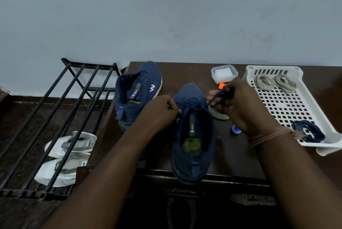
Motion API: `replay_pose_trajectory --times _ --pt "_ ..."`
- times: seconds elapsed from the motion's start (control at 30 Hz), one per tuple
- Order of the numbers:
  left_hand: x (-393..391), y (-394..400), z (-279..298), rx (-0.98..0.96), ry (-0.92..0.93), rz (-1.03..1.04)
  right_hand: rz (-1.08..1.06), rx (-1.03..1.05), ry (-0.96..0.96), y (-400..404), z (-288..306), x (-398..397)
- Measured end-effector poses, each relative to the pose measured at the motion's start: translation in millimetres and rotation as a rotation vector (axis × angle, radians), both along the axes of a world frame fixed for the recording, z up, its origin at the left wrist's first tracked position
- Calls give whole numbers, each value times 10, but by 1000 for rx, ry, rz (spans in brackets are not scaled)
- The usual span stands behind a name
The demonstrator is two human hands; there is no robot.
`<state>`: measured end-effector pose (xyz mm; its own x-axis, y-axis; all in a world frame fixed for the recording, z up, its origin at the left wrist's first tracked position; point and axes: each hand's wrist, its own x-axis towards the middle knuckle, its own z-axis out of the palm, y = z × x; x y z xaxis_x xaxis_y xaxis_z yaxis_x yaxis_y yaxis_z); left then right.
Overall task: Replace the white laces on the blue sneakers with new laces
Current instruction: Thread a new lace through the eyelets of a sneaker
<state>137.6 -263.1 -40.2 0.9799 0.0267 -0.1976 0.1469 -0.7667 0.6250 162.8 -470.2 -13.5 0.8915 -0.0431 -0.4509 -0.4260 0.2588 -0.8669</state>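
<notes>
A person's two bare hands work on a blue sneaker (193,136) that stands on a dark brown table (236,147), its heel at the near edge and its toe pointing away. The left hand (162,112) is curled at the shoe's left side by the eyelets, pinching something small; what it pinches is too hidden to tell. The right hand (235,106) is raised just right of the toe, fingers curled round a dark blue lace (215,98) that runs down to the shoe's front eyelets. A second blue sneaker (137,93) stands to the left, farther back, tilted, with no lace visible in its eyelets. On the right, a white perforated plastic tray (288,106) holds two coiled beige laces (275,82) at its far end and a bundled dark blue lace (308,133) near its front corner. A small clear lidded box (224,74) sits behind the right hand. Left of the table, a black metal shoe rack (55,123) stands over a pair of white shoes (68,156).
</notes>
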Motion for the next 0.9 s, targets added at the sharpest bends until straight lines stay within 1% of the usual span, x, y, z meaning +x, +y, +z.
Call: replay_pose_trajectory --times 0.03,0.07,0.1,0.17,0.23,0.27,0.33,0.4,0.47,0.5,0.6,0.63,0.67,0.7,0.77,0.8,0.87,0.9 --pt "-3 -3 2 3 3 -15 -51 135 -15 -48 11 5" --pt "-6 -9 2 6 4 -29 -72 151 -39 -89 18 1" --pt "-10 -16 4 5 -2 -37 -75 54 -68 -120 13 -10" --pt "-18 -37 19 -12 -33 -15 -11 -348 -153 -150 -79 -33" --pt "-21 -44 28 -23 -71 23 159 -677 -224 -141 -121 -72" --pt "-25 -44 35 -24 -70 28 281 -777 -239 -135 -135 -87" --pt "-29 -38 32 -44 -31 18 448 -860 -213 -122 -141 -116" --pt "-26 -22 18 -52 -4 -1 493 -905 -192 -138 -127 -106" --pt "-23 -15 32 -17 5 -32 531 -1141 -224 -154 -98 -89" --pt "-23 -18 43 8 8 -49 468 -1218 -249 -178 -93 -85" --pt "-34 -41 95 52 21 -58 95 -1209 -236 -301 -107 -110" --pt "-37 -46 100 40 27 -45 61 -1284 -258 -342 -142 -98" --pt "-34 -53 97 19 31 -27 77 -1296 -261 -345 -164 -92" --pt "-29 -52 88 -11 30 -6 139 -1246 -263 -330 -173 -93" --pt "-14 -53 84 -73 27 30 332 -1062 -280 -255 -175 -102" --pt "-8 -53 86 -96 29 44 430 -1006 -295 -216 -171 -97" --pt "1 -59 93 -117 27 54 582 -1022 -366 -165 -147 -99" --pt "7 -64 92 -111 24 45 623 -1040 -375 -144 -135 -105"
